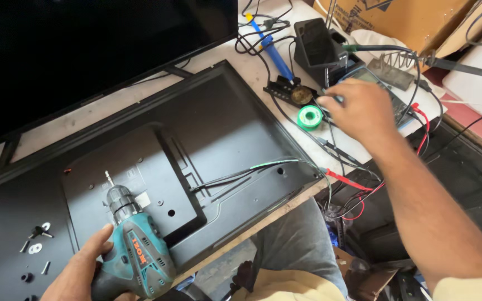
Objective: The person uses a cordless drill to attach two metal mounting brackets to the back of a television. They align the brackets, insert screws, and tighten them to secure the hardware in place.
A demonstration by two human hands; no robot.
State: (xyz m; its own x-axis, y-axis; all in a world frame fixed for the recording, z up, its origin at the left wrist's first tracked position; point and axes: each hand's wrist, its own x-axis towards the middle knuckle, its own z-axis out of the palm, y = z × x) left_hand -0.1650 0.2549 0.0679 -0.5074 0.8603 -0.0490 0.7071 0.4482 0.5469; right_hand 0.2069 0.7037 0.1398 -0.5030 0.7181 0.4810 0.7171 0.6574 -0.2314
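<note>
Left hand: the left hand is wrapped round the grip of a teal cordless drill, thumb lying along its side and fingers folded tight about the handle.
Drill: held low at the near left edge, its chuck and bit angled up and away over the black back cover of a flat screen, which lies face down on the bench; the bit tip looks just clear of the cover, though the angle makes that hard to judge.
Right hand: the right hand is stretched out to the far right of the bench, fingers curled downward over a clutter of cables; whether the fingertips pinch anything cannot be told, since the back of the hand hides them.
Near the right hand: a green spool of solder wire sits just beside it, with a multimeter partly under the hand and red probe leads trailing off to the right.
Further back: a blue-handled soldering iron lies beside a black stand.
On the cover: loose screws lie at the left end, near the drill hand.
Behind: a second dark screen fills the top left.
</note>
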